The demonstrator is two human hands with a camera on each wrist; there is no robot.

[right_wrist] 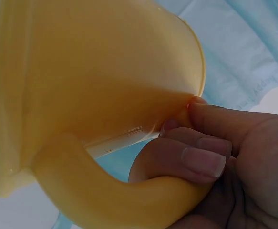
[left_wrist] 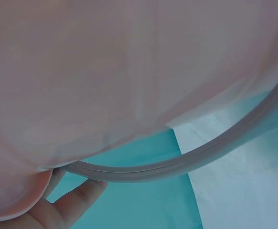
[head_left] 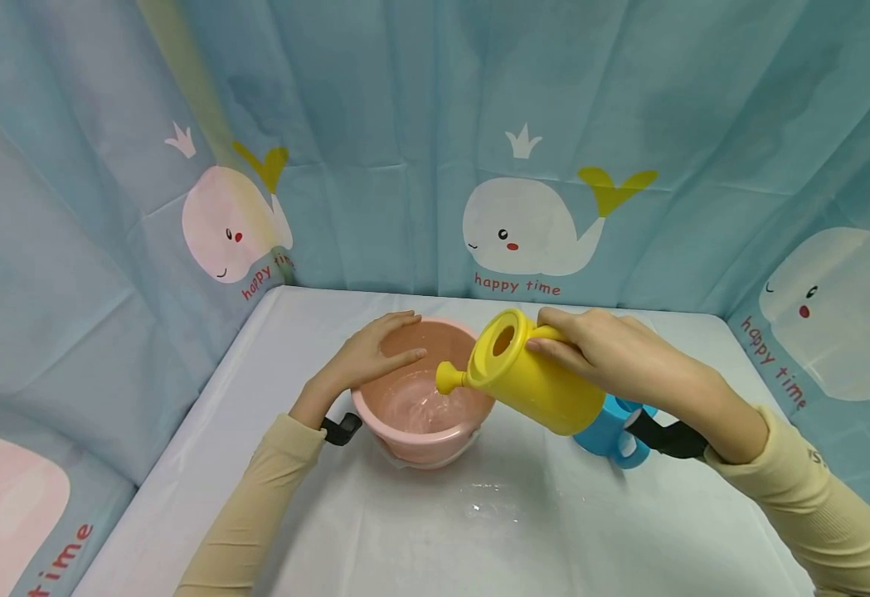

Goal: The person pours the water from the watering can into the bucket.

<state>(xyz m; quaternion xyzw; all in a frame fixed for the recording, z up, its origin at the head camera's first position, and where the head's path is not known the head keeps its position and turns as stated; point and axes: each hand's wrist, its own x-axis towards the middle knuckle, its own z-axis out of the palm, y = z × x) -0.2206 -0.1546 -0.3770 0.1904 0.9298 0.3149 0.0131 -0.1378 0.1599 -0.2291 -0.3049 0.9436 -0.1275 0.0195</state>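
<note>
A pink bucket (head_left: 418, 448) stands on the white surface, with shallow rippled water (head_left: 427, 406) inside. My left hand (head_left: 363, 355) grips its left rim, the thumb reaching over the inside. In the left wrist view, the bucket's curved handle (left_wrist: 177, 166) hangs beside the fingers (left_wrist: 77, 202). My right hand (head_left: 606, 348) holds a yellow watering can (head_left: 542, 385) by its handle (right_wrist: 115, 200), with fingers curled round it. The can is tilted left, and its sprinkler head (head_left: 448, 378) hangs over the bucket. Whether water leaves the sprinkler is hard to make out.
Behind the watering can and right forearm stands a partly hidden blue vessel with a handle (head_left: 606, 427). Wet spots (head_left: 490, 507) glisten on the white surface (head_left: 420, 539) in front of the bucket. Blue whale-print curtains (head_left: 397, 215) enclose the back and sides.
</note>
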